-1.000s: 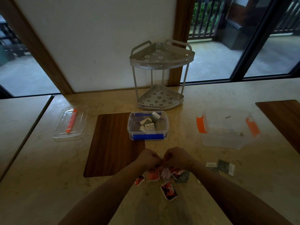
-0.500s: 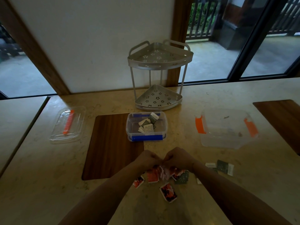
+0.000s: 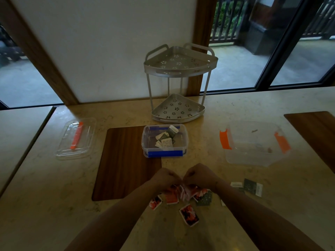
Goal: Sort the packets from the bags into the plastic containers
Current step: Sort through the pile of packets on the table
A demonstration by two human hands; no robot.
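Note:
My left hand [image 3: 165, 178] and my right hand [image 3: 200, 175] are fists side by side, pinching a small clear bag [image 3: 184, 191] of red packets between them, just above the table. Loose red packets lie under and in front of them, one [image 3: 189, 215] nearest me, another [image 3: 155, 202] to the left. Dark green packets [image 3: 252, 186] lie to the right, and one [image 3: 204, 198] lies under my right wrist. The blue-clipped container [image 3: 165, 153] beyond my hands holds several green and white packets. The orange-clipped container [image 3: 253, 158] at the right looks nearly empty.
A clear lid with an orange clip [image 3: 76, 139] lies at the far left. A two-tier metal corner rack [image 3: 178, 84] stands at the back by the wall. Wooden inlays [image 3: 123, 163] mark the stone table, another at the right edge [image 3: 315, 127].
My hands stay together over the packets with only slight finger movement on the bag. The view has shifted a little.

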